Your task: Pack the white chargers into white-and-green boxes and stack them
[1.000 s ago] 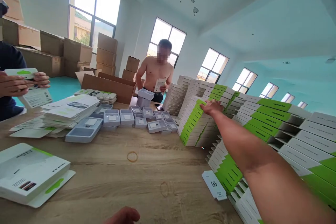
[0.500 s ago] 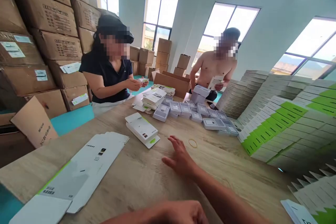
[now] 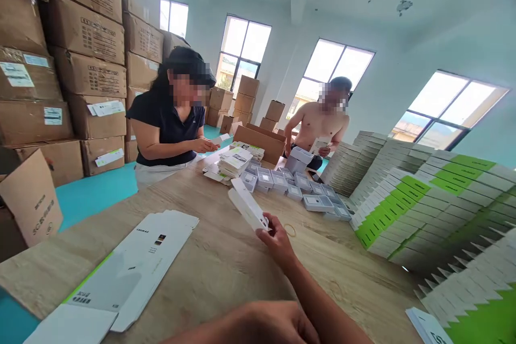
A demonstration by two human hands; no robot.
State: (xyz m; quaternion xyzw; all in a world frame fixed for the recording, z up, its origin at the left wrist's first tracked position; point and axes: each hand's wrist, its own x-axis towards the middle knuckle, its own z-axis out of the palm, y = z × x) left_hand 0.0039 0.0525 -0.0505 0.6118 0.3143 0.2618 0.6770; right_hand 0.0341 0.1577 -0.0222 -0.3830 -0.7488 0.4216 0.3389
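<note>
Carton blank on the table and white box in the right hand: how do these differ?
The carton blank lies flat and open; the white box is folded into a narrow block. The blank rests untouched; the box sits tilted in the right hand. Both are white card.

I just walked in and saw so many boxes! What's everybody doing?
The person wearing this camera holds a narrow white box in their right hand above a wooden table. Their left hand shows at the bottom of the view, holding nothing visible. Across the table, a person in a dark shirt and a shirtless person each hold a small white item. Grey trays sit on the table, and white-and-green boxes stand stacked on the right.
</note>
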